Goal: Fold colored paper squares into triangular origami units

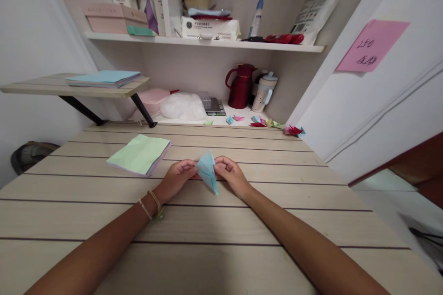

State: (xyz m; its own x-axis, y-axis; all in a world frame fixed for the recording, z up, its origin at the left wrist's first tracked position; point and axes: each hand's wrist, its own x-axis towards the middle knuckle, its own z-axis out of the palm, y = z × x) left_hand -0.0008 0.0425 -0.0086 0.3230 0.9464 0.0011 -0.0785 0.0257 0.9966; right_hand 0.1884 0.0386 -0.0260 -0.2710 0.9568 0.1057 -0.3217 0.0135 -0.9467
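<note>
The paper (207,171) is light blue, folded into a narrow kite-like shape with crisp creases; its long point aims toward the person, and its wider end stands slightly up between the fingers. It sits on the wooden table (214,221), near the middle. The left hand (178,176) pinches its left edge with curled fingers, two thin bracelets on the wrist. The right hand (230,174) grips the right edge the same way. A green paper stack (140,154) lies just to the left. Small folded pieces (266,123) dot the table's far edge.
</note>
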